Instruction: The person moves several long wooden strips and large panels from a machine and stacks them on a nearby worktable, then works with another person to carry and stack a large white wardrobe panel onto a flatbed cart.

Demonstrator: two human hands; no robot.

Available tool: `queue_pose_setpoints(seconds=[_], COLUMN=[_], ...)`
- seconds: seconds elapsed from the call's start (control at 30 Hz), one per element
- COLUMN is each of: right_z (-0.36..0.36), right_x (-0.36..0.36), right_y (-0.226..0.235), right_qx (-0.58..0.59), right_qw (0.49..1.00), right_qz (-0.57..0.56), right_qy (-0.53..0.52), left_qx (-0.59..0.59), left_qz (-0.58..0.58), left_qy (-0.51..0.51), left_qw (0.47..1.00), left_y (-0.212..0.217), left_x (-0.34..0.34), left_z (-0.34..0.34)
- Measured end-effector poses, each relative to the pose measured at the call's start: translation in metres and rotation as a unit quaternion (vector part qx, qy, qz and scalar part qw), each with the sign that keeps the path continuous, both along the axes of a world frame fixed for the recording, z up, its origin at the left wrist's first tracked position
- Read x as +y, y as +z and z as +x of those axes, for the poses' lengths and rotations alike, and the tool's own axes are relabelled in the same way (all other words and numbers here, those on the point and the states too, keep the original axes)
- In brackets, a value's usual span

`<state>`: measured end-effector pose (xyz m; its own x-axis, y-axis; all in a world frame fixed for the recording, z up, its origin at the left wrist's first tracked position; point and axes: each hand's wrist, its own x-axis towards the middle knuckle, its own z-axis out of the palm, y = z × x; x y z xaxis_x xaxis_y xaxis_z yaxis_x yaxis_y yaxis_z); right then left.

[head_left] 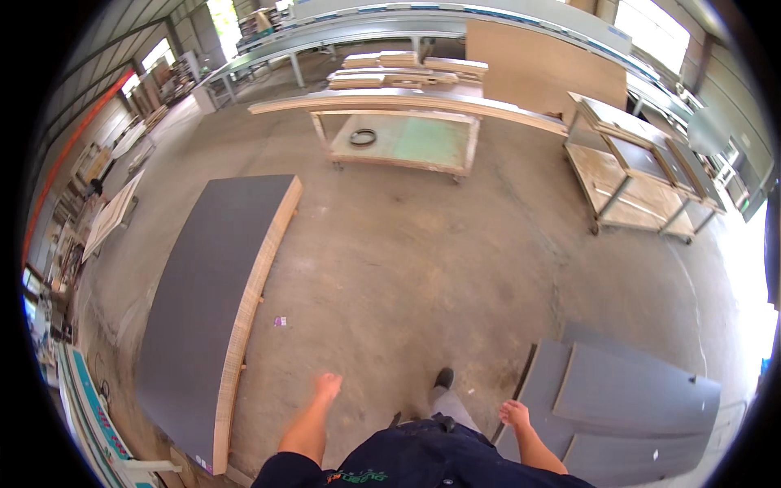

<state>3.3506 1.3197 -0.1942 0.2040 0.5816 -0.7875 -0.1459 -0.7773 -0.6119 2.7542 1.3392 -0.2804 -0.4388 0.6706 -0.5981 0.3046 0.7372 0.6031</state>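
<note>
My left hand [328, 385] hangs in the air over the floor, blurred by motion, so its fingers cannot be made out. Nothing visible sticks out of it. To its left lies a long stack of dark grey panels [213, 268] with pale wooden edges. My right hand [513, 413] is held low on the other side of my body, its fingers curled in and no object showing in them. Beside it, at the lower right, lie several dark grey boards [626, 387], overlapping one another. One dark shoe [444, 378] is stretched forward on the concrete floor.
Ahead stands a low wheeled table [399, 145] bearing a dark ring [363, 137] and long boards [407, 101]. A wheeled cart [618, 183] with panels is at the right. A conveyor [358, 32] runs across the back. A teal-and-white machine [93, 407] stands lower left.
</note>
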Motion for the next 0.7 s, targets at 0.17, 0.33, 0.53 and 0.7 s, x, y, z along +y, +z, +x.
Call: queue_pose_setpoints(seconds=[0.17, 0.33, 0.53, 0.7], right_z=[-0.004, 0.097, 0.024, -0.048], right_x=[0.073, 0.21, 0.534, 0.75], right_y=[-0.045, -0.155, -0.036, 0.041], right_qx=[-0.009, -0.144, -0.353, -0.108], right_qw=[0.988, 0.963, 0.8, 0.969], right_qz=[-0.14, -0.022, 0.123, 0.158], right_qy=[0.06, 0.228, 0.469, 0.155], left_qx=[-0.139, 0.034, -0.071, -0.139], left_qz=[-0.029, -0.072, 0.012, 0.031], left_qy=[0.151, 0.017, 0.146, 0.201], left_qw=[0.978, 0.997, 0.987, 0.969], left_y=[0.014, -0.033, 0.041, 0.004], left_x=[0.051, 0.177, 0.318, 0.471], left_z=[0.018, 0.024, 0.056, 0.067])
